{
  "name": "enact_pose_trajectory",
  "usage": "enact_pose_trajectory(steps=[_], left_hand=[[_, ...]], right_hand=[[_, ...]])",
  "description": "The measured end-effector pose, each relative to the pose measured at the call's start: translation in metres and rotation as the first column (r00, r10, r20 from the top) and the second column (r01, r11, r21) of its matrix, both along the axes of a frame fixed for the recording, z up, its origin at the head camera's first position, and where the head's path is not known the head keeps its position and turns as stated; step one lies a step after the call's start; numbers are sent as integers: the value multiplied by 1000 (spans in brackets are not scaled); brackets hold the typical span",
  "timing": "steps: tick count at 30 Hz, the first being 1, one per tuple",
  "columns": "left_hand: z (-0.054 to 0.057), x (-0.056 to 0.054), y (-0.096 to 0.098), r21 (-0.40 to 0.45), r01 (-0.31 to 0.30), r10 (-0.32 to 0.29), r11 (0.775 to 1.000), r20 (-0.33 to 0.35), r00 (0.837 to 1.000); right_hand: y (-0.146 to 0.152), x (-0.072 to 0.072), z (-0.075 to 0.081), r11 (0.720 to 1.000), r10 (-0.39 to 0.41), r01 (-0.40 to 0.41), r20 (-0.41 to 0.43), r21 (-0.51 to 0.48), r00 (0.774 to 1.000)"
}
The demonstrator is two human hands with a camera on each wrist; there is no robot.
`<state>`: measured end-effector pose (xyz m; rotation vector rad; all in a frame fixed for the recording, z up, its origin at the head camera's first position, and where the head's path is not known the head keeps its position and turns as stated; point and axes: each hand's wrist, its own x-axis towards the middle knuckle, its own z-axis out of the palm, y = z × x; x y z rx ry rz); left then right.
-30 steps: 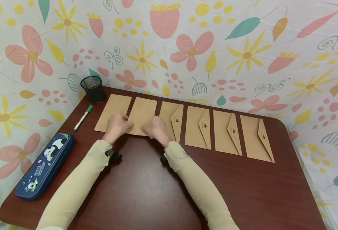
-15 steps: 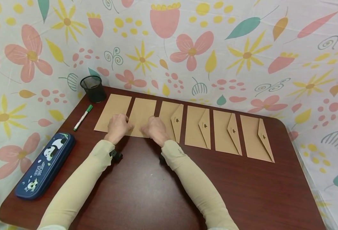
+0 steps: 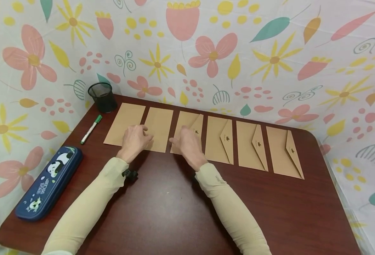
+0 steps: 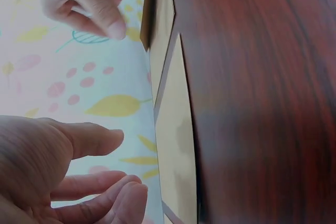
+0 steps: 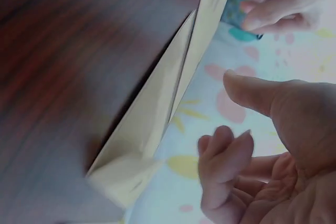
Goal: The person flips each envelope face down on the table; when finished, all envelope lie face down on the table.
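Brown paper envelopes lie in a row along the table's back. Over the near edge of the second envelope [image 3: 160, 124] from the left hovers my left hand [image 3: 134, 141], fingers loosely bent. Its thumb and fingertips stand apart with nothing between them in the left wrist view. My right hand [image 3: 188, 145] is above the third envelope [image 3: 182, 122], hiding much of its flap. Relaxed, empty fingers [image 5: 226, 156] show in the right wrist view, the thumb held away from them. The first envelope [image 3: 128, 118] and the second show plain faces, without flaps.
Three more envelopes with black-printed flaps, such as the rightmost one [image 3: 281, 150], continue the row. At left are a blue panda pencil case [image 3: 50, 184], a green-capped marker [image 3: 91, 129] and a black mesh pen cup [image 3: 102, 98]. A floral cloth [image 3: 212, 53] hangs behind the table.
Both hands have let go of the second envelope's near corners and lifted. The right hand has moved right, over the third envelope; the left stays close to where it was.
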<state>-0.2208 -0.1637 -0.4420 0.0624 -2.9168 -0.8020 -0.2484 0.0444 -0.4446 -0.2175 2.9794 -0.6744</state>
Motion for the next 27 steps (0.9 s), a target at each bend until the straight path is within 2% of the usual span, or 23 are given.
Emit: enact_pose_trajectory(steps=[1, 3, 5, 6, 8, 10, 11, 12, 15, 18, 19, 24, 27], left_hand=[[1, 0, 2, 8, 4, -4, 1000, -5, 1000], [1, 1, 5, 22, 16, -16, 1000, -21, 1000], [1, 3, 8, 36, 32, -31, 999, -36, 999], [1, 3, 10, 40, 42, -40, 998, -43, 998], [0, 4, 13, 46, 57, -54, 997, -54, 997], [-1, 5, 15, 47, 67, -64, 997, -64, 996], [-1, 5, 17, 49, 71, -68, 996, -69, 995], [-2, 5, 18, 50, 76, -72, 996, -73, 995], [-1, 5, 22, 56, 87, -82, 995, -87, 993], [-2, 5, 25, 66, 101, -95, 993, -89, 992], [-3, 5, 25, 68, 105, -99, 992, -86, 991], [-3, 6, 30, 61, 99, -96, 993, -56, 994], [0, 6, 34, 62, 92, -90, 994, -49, 995]], right_hand=[[6, -2, -2, 1000, -10, 10, 3, 17, 1000], [20, -11, -16, 999, -6, 6, -17, 46, 1000], [36, -24, -41, 999, 8, -6, -35, 42, 999], [41, -24, -41, 999, 6, -5, -18, 42, 1000], [53, -36, -63, 999, 17, -17, 3, 39, 1000], [60, -41, -72, 999, 12, -14, 51, 39, 999], [62, -42, -73, 998, 7, -11, 72, 57, 997], [61, -36, -64, 997, 11, -17, 89, 69, 996], [62, -36, -60, 994, 23, -35, 116, 100, 993], [64, -37, -59, 993, 34, -48, 131, 108, 991], [65, -43, -67, 992, 31, -47, 135, 117, 990], [68, -43, -68, 997, 21, -32, 141, 73, 990], [71, -43, -67, 999, -12, 4, 149, 51, 989]])
